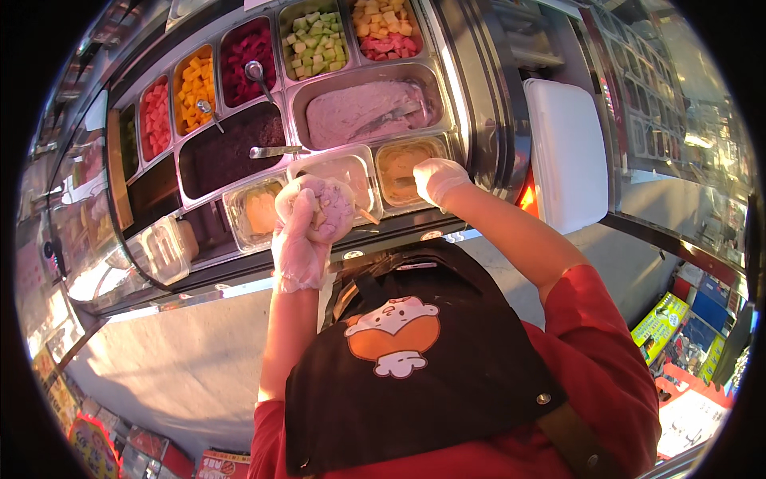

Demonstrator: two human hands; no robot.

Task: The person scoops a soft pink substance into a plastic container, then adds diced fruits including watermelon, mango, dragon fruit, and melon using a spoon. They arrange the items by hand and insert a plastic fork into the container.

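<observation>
Near the middle of the frame, we see a rounded lump of pale lilac, sticky-looking paste in the left hand, which wears a clear plastic glove; its thumb presses on the lump while the other fingers lie mostly hidden. The right hand, gloved alike, is at the right edge of the square tub of tan paste. We see its fingers curled close together, but cannot tell whether they grip anything.

The work surface is a steel-framed counter with sunken rectangular pans, filling the upper left and upper centre. We find smooth lilac mash in a wide pan at upper centre and dark purple-brown mash to its left, with a shiny metal utensil handle between them. Along the top run red, orange-yellow and pale green cubes.

To the right, we see a white, rounded-corner plastic lid. Below the counter spreads a sunlit grey floor, with a yellow-green printed box at lower right.
</observation>
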